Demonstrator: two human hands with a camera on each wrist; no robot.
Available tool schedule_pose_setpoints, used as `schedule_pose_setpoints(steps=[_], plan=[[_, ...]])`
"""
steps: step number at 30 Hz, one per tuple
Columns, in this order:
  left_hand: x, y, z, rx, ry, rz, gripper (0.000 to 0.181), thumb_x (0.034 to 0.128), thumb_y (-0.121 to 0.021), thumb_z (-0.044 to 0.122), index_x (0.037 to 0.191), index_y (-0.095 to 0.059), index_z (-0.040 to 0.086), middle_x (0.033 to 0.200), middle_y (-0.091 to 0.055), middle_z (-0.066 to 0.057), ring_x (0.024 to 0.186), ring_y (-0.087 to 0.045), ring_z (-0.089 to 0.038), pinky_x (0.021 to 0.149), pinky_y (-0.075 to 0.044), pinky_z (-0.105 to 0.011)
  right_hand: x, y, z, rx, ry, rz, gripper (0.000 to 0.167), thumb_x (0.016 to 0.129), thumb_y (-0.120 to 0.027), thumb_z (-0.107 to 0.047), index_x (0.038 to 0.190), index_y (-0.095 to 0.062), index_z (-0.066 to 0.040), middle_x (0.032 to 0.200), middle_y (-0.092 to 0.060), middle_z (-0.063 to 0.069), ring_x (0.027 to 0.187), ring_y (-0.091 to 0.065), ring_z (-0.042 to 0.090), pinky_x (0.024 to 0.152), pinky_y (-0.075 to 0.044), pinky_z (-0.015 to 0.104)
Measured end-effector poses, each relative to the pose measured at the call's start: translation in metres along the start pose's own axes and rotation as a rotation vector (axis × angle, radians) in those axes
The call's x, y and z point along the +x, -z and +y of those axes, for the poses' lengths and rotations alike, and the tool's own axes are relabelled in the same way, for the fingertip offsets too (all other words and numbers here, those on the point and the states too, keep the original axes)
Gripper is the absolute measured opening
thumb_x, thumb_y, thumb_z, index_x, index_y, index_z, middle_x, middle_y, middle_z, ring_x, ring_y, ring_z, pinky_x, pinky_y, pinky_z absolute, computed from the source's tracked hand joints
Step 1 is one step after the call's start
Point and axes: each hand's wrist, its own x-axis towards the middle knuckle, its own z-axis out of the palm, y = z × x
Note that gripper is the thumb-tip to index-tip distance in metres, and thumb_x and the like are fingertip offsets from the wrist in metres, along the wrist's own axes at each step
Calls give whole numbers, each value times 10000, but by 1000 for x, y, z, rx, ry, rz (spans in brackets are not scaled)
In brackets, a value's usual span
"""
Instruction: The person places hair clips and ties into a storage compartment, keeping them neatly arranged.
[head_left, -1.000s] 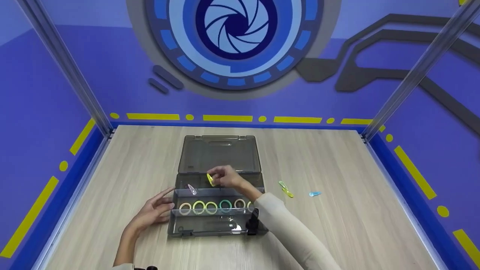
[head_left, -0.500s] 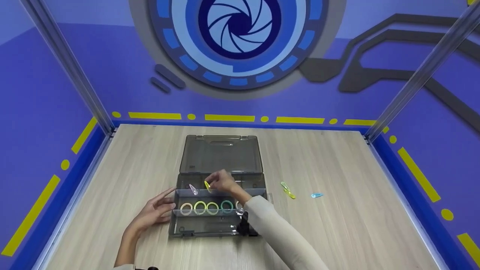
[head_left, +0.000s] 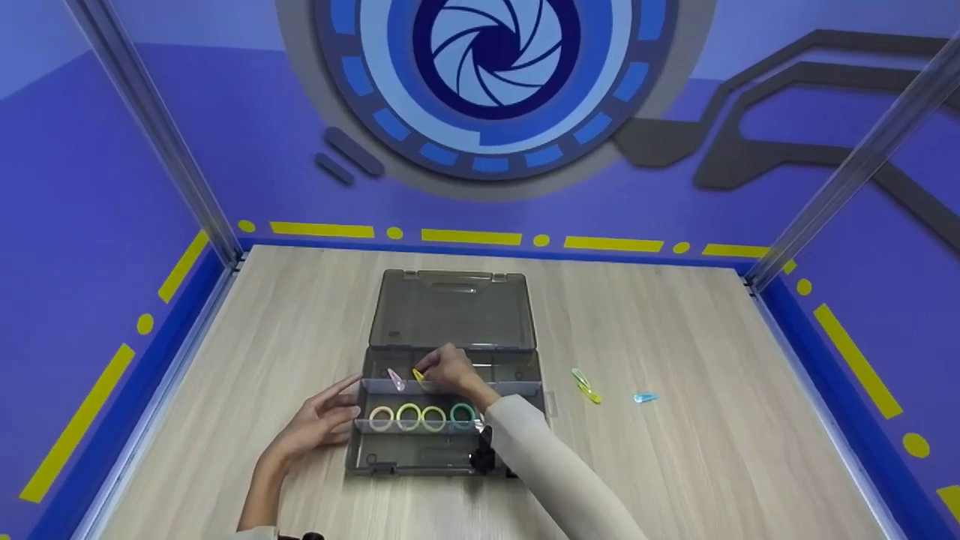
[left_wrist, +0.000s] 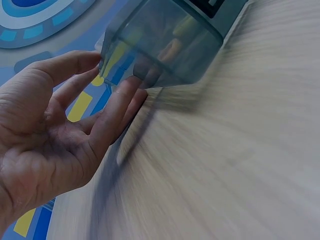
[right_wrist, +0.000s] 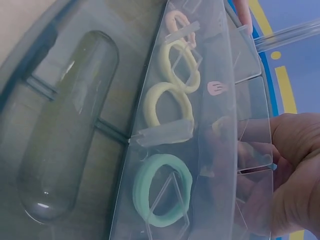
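A smoky see-through organizer box (head_left: 405,456) lies with its lid folded back. My right hand (head_left: 448,370) is over its back part and pinches a yellow hair clip (head_left: 418,374) at the divider. To the left of it, a pink hair clip (head_left: 396,380) sits on the same divider. Several hair ties (head_left: 409,406) stand in a row in the middle compartment, among them a green one (right_wrist: 141,192). In the right wrist view, the cloudy divider covers the fingertips of the right hand (right_wrist: 297,172). My left hand (head_left: 319,420) touches the box's left side with fairly straight fingers (left_wrist: 114,107).
Right of the box, a green hair clip (head_left: 580,377) and another yellow clip (head_left: 590,394) lie close together. A blue clip (head_left: 645,397) is farther right on the wooden table (head_left: 697,450). The open lid (head_left: 454,315) lies behind the box, toward the blue wall.
My right hand has lowered the yellow hair clip to the divider, beside the pink one. The left hand keeps its place at the box's side. The head view has shifted slightly.
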Motion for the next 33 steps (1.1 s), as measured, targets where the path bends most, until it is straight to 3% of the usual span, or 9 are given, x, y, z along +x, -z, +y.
schedule_pose_setpoints(steps=[4,9,16,22,26,33], plan=[[0,0,0,-2,-5,-2,678,1009,-658,267,1605,-345,190,1470,-442,-250,1240,-596,-306,951,-579,-472,-1,0,1,-20,3,25,229,801,-709,33,979,-827,-50,967,-800,92,701,-533,122,636,-449,243],[-1,-1,-2,-1,-36,-27,690,1012,-652,257,1613,-322,177,1499,-418,-272,1300,-555,-344,940,-579,-445,-4,1,4,-17,20,43,190,806,-753,2,976,-826,-44,978,-799,105,779,-627,135,752,-563,316],[-2,0,0,5,-36,-34,691,1015,-646,264,1616,-314,181,1505,-415,-279,1324,-541,-356,950,-577,-441,-9,10,9,18,48,40,176,812,-738,7,973,-807,-3,924,-798,128,780,-687,142,765,-562,286],[-4,-1,1,18,-15,-13,677,1019,-642,260,1614,-325,201,1499,-419,-258,1321,-546,-359,967,-570,-458,-16,21,16,153,152,-9,190,864,-673,53,1035,-751,84,920,-772,219,742,-683,136,663,-506,189],[-5,-2,2,30,-3,2,674,1014,-648,280,1609,-340,212,1494,-428,-249,1287,-574,-335,940,-578,-426,-20,30,21,278,178,-27,213,901,-664,55,1096,-706,130,951,-743,270,727,-638,135,603,-474,148],[-5,-3,3,34,-9,-6,683,1016,-647,267,1614,-325,204,1491,-425,-255,1281,-572,-330,936,-580,-425,-25,54,24,381,190,31,226,933,-637,43,1138,-694,119,998,-727,276,774,-648,166,660,-557,253]])
